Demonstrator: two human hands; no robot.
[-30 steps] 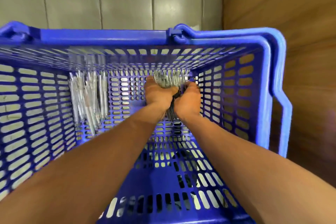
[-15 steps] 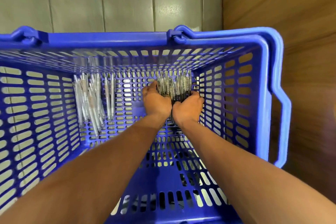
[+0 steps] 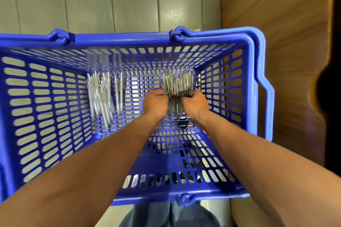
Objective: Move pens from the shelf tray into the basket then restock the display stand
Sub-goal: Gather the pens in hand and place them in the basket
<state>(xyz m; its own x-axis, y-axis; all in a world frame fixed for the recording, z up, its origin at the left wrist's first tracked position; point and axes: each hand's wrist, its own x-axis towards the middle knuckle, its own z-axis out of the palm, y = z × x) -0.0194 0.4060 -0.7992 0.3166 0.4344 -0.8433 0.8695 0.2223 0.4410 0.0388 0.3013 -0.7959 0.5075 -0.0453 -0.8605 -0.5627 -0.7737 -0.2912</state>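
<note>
I judged the basket point(image 3: 129, 37) stage well along: white pens point(image 3: 100, 96) lay at nine o'clock, both hands point(image 3: 156, 102) point(image 3: 195, 104) clamped on a dark bundle point(image 3: 176, 90) at three (stand unseen, restocking left).

Pens point(image 3: 177, 94) in basket point(image 3: 121, 37), btwn hands.

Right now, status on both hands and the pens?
Left hand and right hand gripping dark pen bundle, low inside blue plastic basket. White pen pile on basket floor, apart. Nothing blocking.
</note>
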